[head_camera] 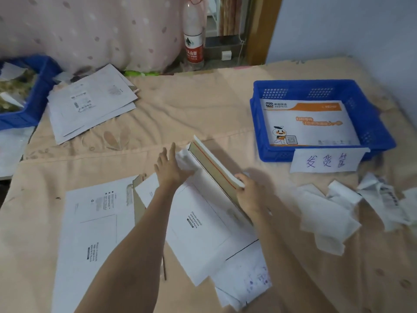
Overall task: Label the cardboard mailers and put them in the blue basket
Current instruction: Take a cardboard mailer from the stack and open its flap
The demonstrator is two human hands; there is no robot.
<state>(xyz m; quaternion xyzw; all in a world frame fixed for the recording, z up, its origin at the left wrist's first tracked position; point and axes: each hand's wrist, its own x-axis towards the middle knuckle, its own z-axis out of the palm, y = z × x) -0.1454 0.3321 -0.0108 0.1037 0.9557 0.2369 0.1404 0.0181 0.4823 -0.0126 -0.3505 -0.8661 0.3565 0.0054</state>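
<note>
Cardboard mailer [198,220] under work lies white face up at lower centre of the frame, on the peach bedspread [203,109]; its printed waybill box faces me, turned sideways. Its flap [214,168] stands raised on edge along the mailer's right side, brown inner face and a red strip showing.

Going left to right:
- Far left, upper edge: a second blue basket [33,105], partly out of frame, with paper scraps and greenish material in it.
- Just right of it: a loose pile of white mailers [90,105], a printed label visible on the top one.
- Lower left: another flat mailer [94,233], white face up, beside the one I am working on and partly under it.
- Centre: my left hand [169,166], fingers straight and spread, reaches past the mailer's upper edge; the palm side touches a crumpled white paper [185,159] just left of the flap. Whether it presses down, I cannot tell.
- Right of that: my right hand [248,193] grips the lower end of the raised flap, fingers curled over its edge.
- Top centre, behind the bed: a plastic water bottle [193,37] with a red label, upright.
- Right, lower: several white backing strips [327,213], crumpled and scattered on the bedspread.
- Upper right: the blue basket [379,123], well apart from my hands, holding one mailer [309,123] orange-and-white face up. A handwritten paper sign [327,160] hangs on its near wall.
</note>
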